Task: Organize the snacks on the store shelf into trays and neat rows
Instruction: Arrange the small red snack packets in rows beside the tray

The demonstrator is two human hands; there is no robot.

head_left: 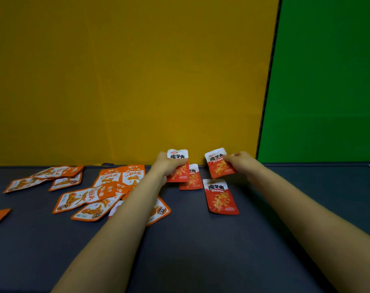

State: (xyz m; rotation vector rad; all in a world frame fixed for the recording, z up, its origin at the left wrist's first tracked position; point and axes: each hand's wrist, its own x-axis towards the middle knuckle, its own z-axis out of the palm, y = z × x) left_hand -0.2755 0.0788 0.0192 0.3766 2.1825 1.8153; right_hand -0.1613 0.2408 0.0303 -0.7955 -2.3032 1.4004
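Close against the yellow back panel (127, 81), red packets are being gathered, and care is being called for: labels are best kept upright and edges squared before any row is laid. The first red packet (177, 175) is being clamped in curled fingers by the left hand (167, 166). The second red packet (219, 167) is being pinched at its 3 o'clock edge by the right hand (242, 161). A loose red packet (220, 196) is lying flat near the right hand, at its 7 o'clock.

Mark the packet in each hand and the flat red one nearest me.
left-hand packet (179, 175): head view, red lower half.
right-hand packet (219, 169): head view, red middle.
flat red packet (221, 197): head view, centre.
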